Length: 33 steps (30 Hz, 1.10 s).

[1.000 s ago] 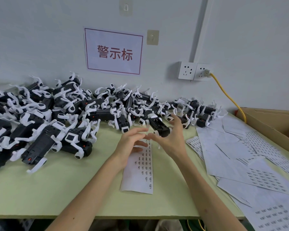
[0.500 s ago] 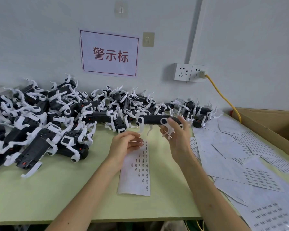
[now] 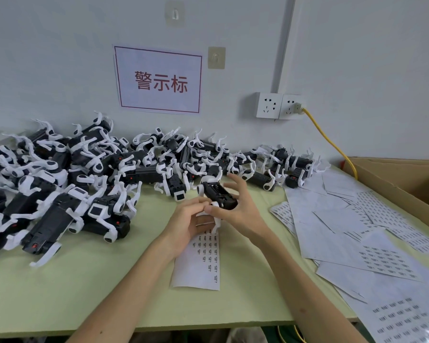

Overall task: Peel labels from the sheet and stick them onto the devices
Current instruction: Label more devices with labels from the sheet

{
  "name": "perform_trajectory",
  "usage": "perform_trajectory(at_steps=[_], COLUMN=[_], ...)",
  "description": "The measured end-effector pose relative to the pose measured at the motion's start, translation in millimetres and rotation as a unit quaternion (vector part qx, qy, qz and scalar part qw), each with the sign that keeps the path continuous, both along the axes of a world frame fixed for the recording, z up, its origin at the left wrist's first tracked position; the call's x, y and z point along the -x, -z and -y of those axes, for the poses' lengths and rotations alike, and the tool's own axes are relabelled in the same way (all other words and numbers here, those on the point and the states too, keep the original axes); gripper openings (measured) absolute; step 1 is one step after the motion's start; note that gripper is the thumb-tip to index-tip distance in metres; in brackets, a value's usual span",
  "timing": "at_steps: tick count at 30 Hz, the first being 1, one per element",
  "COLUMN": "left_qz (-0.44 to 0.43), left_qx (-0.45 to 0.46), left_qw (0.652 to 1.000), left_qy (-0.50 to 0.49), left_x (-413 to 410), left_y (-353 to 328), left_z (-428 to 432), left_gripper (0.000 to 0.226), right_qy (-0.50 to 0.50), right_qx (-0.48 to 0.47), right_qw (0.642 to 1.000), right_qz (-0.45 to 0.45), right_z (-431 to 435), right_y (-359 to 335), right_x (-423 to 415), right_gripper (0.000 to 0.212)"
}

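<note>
Label sheet [image 3: 196, 273]: a white paper strip printed with columns of small black labels. It lies flat on the pale green bench [image 3: 84, 293], at the centre, with its long side pointing away from the person.

Above the far end of the label sheet, a black oblong device with white plastic legs [image 3: 219, 195] is held clear of the bench, tilted, one end towards the wall.

Right hand [image 3: 240, 211]: the grip is closed on the device. The black body lies against the palm side and the thumb is at its near end. The upper fingers [image 3: 233, 180] are spread and only loosely curved over the far side.

Left hand [image 3: 186, 221]: the fingers are curled and the fingertips [image 3: 200, 201] are bunched together against the near end of the device, beside a white leg. The view does not show whether this grip holds a label or the leg, so its state cannot be told. The hand covers the top of the label sheet.

Behind and to the left, a heap of identical black-and-white devices [image 3: 60, 184] spreads along the wall. To the right lie loose white sheets [image 3: 344, 219], some carrying printed labels, beside a brown cardboard box [image 3: 394, 179]. On the wall are a white double socket [image 3: 280, 105] with a yellow cable [image 3: 332, 142] and a white sign with red characters [image 3: 159, 80].
</note>
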<state>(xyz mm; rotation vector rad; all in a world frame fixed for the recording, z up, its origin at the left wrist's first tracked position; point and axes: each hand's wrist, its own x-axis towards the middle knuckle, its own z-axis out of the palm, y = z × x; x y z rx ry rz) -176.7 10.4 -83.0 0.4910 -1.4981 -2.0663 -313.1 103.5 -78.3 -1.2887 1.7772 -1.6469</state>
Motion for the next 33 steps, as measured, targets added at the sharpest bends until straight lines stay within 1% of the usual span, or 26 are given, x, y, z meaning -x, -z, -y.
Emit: perform_trajectory(at_steps=[3,5,7,9,11,12,14,15,16,17,20,22,23,25,27,28,30,32,33], left_qz=[-0.001,-0.008,-0.017,-0.018,-0.035,-0.052,-0.085,-0.094,-0.094,-0.088,-0.054,-0.029,-0.031,-0.055,-0.088,-0.095,-0.076,-0.053,-0.054], left_qx=[0.016,0.043,0.06,0.05,-0.001,-0.033,-0.088,-0.111,-0.131,-0.146,-0.138,-0.125,-0.128,-0.137,-0.137,-0.132,-0.106,-0.088,-0.094], left_qw=[1.0,0.999,0.998,0.998,0.997,0.996,0.99,0.988,0.986,0.985,0.988,0.99,0.988,0.979,0.972,0.974,0.986,0.993,0.993], left_qy=[0.003,-0.008,-0.024,-0.047,-0.065,-0.071,-0.068,-0.055,-0.037,-0.018,0.038,0.064,0.084,0.143,0.168,0.155,0.1,0.049,0.036], left_x=[0,-1,-1,-2,-2,-2,-4,-5,-5,-5,-2,-4,-7,-13,-13,-11,-5,-3,-4], left_y=[0,-1,-1,-2,-2,-2,-3,-4,-5,-5,-6,-8,-10,-11,-10,-8,-5,-5,-5], left_z=[1,1,2,3,6,7,9,9,10,9,7,7,6,3,-1,-2,-1,0,1], left_gripper=[0.029,0.033,0.034,0.03,0.028,0.027,0.029,0.033,0.04,0.048,0.059,0.063,0.063,0.055,0.037,0.037,0.048,0.058,0.057], right_qy=[0.058,0.08,0.097,0.092,0.049,0.021,-0.032,-0.055,-0.078,-0.098,-0.153,-0.184,-0.183,-0.139,-0.066,-0.027,0.038,0.09,0.113], right_qx=[0.023,0.054,0.101,0.156,0.204,0.223,0.243,0.242,0.232,0.214,0.139,0.121,0.122,0.125,0.122,0.122,0.134,0.163,0.174], right_qw=[0.998,0.995,0.986,0.961,0.923,0.905,0.874,0.867,0.868,0.879,0.926,0.936,0.938,0.952,0.969,0.975,0.978,0.971,0.967], right_qz=[-0.02,0.01,0.092,0.208,0.321,0.362,0.419,0.433,0.432,0.415,0.315,0.275,0.268,0.244,0.204,0.186,0.157,0.147,0.146], right_z=[4,5,4,1,-3,-5,-10,-12,-13,-14,-14,-12,-12,-12,-12,-11,-9,-7,-7], right_y=[3,3,0,-6,-12,-14,-17,-17,-17,-17,-17,-16,-17,-19,-20,-19,-16,-15,-15], right_x=[0,1,5,10,15,17,17,17,17,16,11,8,8,10,12,13,11,11,12], right_gripper=[0.094,0.088,0.082,0.079,0.072,0.069,0.062,0.059,0.058,0.06,0.07,0.076,0.076,0.07,0.063,0.06,0.049,0.027,0.018])
